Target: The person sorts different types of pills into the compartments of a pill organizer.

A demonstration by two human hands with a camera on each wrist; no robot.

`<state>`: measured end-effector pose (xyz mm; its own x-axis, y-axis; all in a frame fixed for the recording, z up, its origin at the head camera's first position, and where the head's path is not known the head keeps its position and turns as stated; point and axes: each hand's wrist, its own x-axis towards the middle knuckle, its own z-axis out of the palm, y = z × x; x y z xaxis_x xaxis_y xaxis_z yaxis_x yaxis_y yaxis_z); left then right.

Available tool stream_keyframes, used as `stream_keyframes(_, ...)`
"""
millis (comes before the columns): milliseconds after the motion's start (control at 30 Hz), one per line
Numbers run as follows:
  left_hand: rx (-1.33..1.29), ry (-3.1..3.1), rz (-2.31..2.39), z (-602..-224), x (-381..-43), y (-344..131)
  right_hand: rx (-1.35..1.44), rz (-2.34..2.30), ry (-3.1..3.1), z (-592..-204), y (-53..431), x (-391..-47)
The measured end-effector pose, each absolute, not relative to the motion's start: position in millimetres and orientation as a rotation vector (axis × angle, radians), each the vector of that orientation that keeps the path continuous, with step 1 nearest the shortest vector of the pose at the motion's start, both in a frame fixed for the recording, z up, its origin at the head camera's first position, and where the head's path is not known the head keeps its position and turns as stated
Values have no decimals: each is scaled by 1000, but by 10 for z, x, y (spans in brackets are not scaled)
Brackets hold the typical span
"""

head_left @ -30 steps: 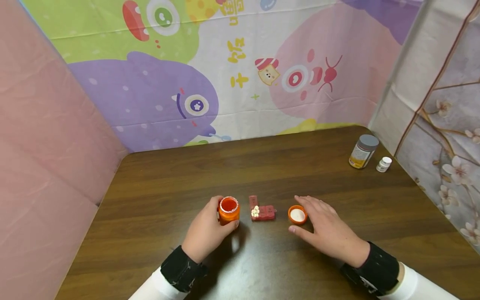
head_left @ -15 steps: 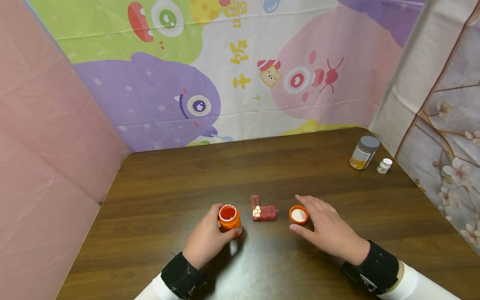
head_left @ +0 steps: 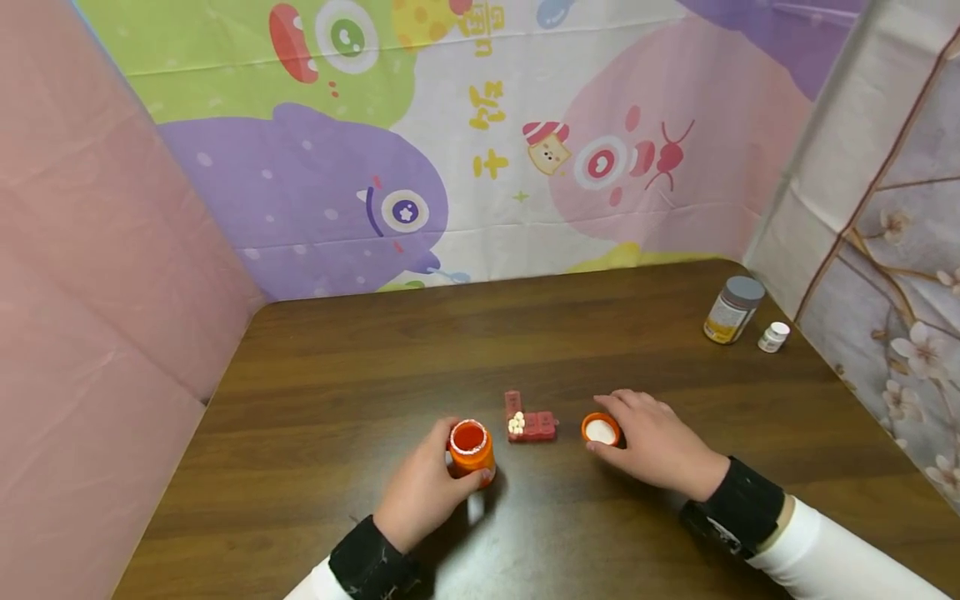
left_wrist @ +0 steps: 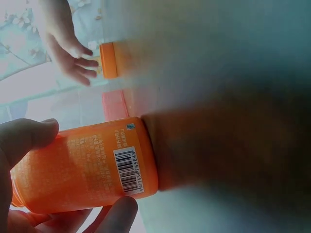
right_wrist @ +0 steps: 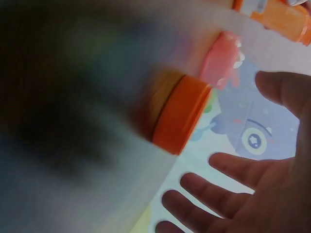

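My left hand (head_left: 427,483) grips an uncapped orange pill bottle (head_left: 474,467) by its sides; in the left wrist view the bottle (left_wrist: 87,165) shows a barcode label and its base is close to the table. Right of it lies a small red pill organizer (head_left: 540,426), one lid raised, with several pale tablets (head_left: 517,423) in the uncovered compartment. Farther right an orange bottle cap (head_left: 602,430) rests with its white inside facing up. My right hand (head_left: 660,437) is beside the cap, fingers spread and relaxed; the right wrist view shows a gap between fingertips and cap (right_wrist: 182,114).
At the back right of the brown wooden table (head_left: 360,367) stand a grey-lidded jar (head_left: 733,312) and a small white bottle (head_left: 773,337). A cartoon-printed cloth (head_left: 495,200) hangs behind the table, with a pink cloth (head_left: 112,275) at left.
My left hand has drawn the orange bottle slightly nearer to me and lower. The right hand's fingers have come in closer around the cap. The view has shifted slightly.
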<state>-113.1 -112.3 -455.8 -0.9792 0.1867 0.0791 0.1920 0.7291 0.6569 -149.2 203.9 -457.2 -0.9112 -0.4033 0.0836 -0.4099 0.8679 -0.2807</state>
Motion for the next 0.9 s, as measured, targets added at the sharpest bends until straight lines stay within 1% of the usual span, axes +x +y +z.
stream_keyframes(267, -421, -2968, -1154, -4542, -1001, -1015, 739, 334, -3070, -4663, 2024, -1579)
stream_keyframes(500, -542, -2980, -1149, -4525, -881, -871, 779, 295, -3073, -4654, 2023, -1623)
stream_keyframes(700, -646, -2977, -1122, -4518, -808, -751, 737, 350, -3124, -4613, 2003, -1596)
stream_keyframes(900, -694, -2992, -1150, -4519, -771, -678, 751, 538, -3086, -4482, 1929, -1508)
